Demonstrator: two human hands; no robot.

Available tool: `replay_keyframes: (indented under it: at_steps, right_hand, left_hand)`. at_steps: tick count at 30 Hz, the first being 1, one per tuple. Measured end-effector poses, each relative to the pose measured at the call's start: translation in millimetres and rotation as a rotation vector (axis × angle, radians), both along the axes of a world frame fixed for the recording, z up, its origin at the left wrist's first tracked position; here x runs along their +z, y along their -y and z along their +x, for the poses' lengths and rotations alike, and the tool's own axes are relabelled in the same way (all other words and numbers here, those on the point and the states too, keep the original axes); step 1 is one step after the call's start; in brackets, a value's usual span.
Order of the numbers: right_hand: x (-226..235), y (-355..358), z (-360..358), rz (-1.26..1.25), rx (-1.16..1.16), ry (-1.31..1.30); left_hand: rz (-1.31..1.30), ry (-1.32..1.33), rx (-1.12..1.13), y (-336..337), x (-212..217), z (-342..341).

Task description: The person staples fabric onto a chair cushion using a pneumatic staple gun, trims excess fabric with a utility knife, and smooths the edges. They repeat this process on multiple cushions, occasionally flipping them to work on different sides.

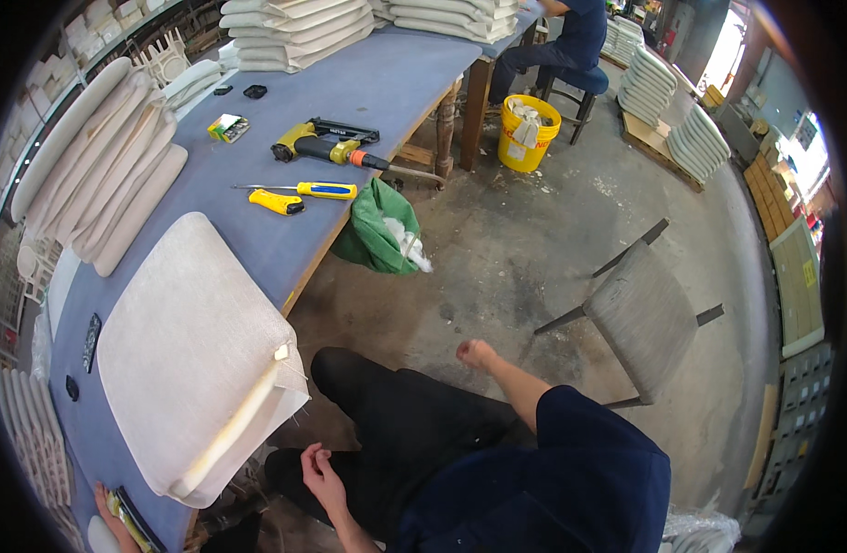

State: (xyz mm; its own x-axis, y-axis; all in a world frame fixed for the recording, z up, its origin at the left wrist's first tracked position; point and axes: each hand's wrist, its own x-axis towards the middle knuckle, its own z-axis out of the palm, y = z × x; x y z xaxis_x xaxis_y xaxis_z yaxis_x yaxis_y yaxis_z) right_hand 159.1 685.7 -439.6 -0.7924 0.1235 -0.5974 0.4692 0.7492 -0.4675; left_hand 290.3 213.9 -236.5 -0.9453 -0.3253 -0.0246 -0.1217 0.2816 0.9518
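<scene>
My left hand (322, 472) hovers over my lap by the table edge, empty, its fingers loosely bent and a little apart. Over the floor beyond my right leg, my right hand (477, 355) is curled into a loose fist, with nothing visible in it. A beige upholstered seat cushion (198, 341) lies on the blue-grey table (373, 69), left of my left hand and untouched by it. Along its near edge the cover is open, showing yellowish foam (235, 429) and loose threads. Another person's hand (110, 518) is beside a yellow-and-black tool (133, 521) at the lower left.
A staple gun (317, 143), screwdriver (327, 190) and yellow-handled knife (276, 201) lie on the table. A green bag (373, 226) of white stuffing hangs from its edge. Cushion stacks (110, 170) stand left. Rightward are a grey chair (640, 318), yellow bucket (525, 152) and seated co-worker (571, 41).
</scene>
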Motion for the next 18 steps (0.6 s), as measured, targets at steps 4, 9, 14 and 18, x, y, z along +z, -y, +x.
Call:
replay_keyframes:
  at_steps: [4, 9, 14, 18]
  right_hand:
    - [-4.7, 16.3, 17.9, -0.039, -0.039, 0.012]
    - [17.2, -1.9, 0.3, -0.121, -0.163, -0.159]
    - [110.8, -7.2, -56.5, -0.379, -0.469, -0.712]
    - [242.0, 8.3, -85.0, -0.701, -0.544, -1.072]
  left_hand:
    - [-0.078, -0.067, 0.056, 12.8, 22.1, 15.1]
    - [-0.062, -0.107, 0.128, 36.2, 25.0, 25.0]
    - [-0.06, -0.202, 0.085, 18.9, 78.0, 5.6]
    - [-0.273, -0.407, 0.003, 15.1, 157.4, -12.9]
